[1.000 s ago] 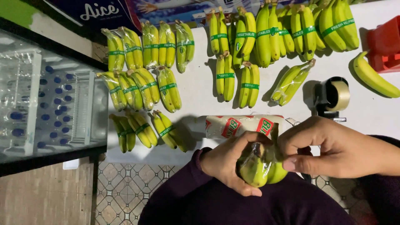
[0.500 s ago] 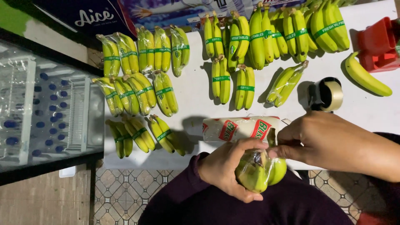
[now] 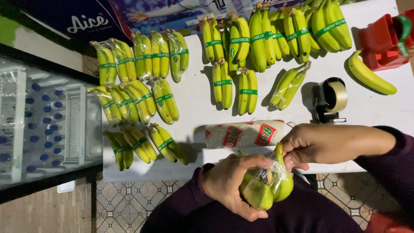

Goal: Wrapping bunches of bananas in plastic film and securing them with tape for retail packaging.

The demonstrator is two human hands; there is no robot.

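Since the earlier frame our right hand (image 3: 321,144) has shifted slightly; both pinch clear film around the banana bunch (image 3: 265,187), left hand (image 3: 230,183) steadying.

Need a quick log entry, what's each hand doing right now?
Left hand: closed around the banana bunch.
Right hand: fingers pinched on the clear wrap at the top of the bunch.

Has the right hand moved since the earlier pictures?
Yes. The right hand shifted slightly toward the person, away from the tape dispenser, pinching plastic wrap on the bananas.
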